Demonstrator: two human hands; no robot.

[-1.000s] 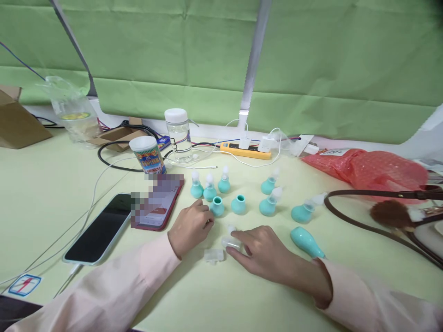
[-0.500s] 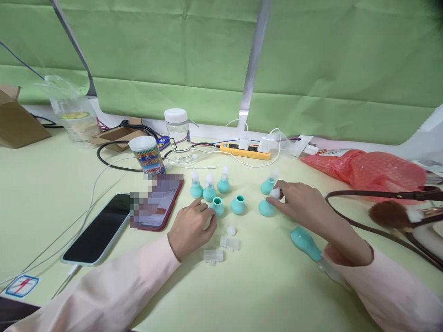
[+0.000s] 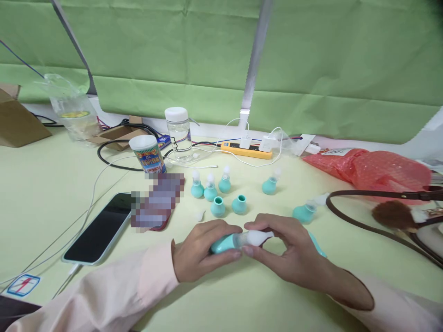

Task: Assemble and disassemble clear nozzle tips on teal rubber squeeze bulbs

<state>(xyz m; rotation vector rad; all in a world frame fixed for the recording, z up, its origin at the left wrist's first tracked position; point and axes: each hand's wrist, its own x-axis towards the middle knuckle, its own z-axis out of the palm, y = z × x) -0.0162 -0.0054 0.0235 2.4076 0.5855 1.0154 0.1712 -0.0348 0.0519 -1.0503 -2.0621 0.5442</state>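
My left hand point(image 3: 204, 246) is closed round the teal bulb point(image 3: 223, 244) of a small nasal aspirator held just above the table. My right hand point(image 3: 287, 244) pinches its white pointed tip point(image 3: 258, 238) between thumb and fingers. A clear collar point(image 3: 238, 240) joins the two parts. Beyond the hands stand two open-necked teal bulbs point(image 3: 218, 206) and several assembled aspirators point(image 3: 210, 188). A loose white tip point(image 3: 200, 215) lies close by. To the right, another aspirator point(image 3: 304, 213) leans over. A teal piece point(image 3: 317, 244) is mostly hidden behind my right hand.
At left lie a black-screened phone point(image 3: 98, 228) and a red-cased phone point(image 3: 157, 203). Behind them are a printed paper cup point(image 3: 147, 154), a lidded water bottle point(image 3: 180, 138) and a yellow power strip point(image 3: 228, 149). Red bubble wrap point(image 3: 367, 173) and a brown strap point(image 3: 374, 196) are at right.
My right hand has let go of the aspirator by the open bulbs, which now leans farther right. Both hands have come together nearer me, holding an aspirator between them.
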